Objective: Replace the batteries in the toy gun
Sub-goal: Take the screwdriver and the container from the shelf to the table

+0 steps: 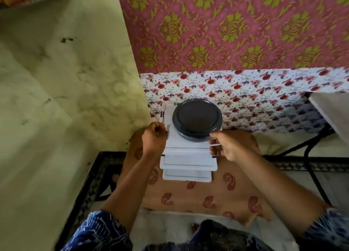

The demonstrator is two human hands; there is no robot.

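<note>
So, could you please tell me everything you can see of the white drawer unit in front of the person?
The white drawer unit looks like plastic, a small stack of drawers seen from above, standing against the flowered wall covering. Two lower drawers are pulled out, stepped toward the person. A dark round lidded container sits on its flat top. The left hand is curled at its left edge, beside thin rods; the right hand curls its fingers at the right edge. What the drawers contain cannot be seen.

No readable text, label, brand, number or sign anywhere in view. Small dark marks at white drawer unit (186,156) 10 o'clock corner too blurred to read.
</note>
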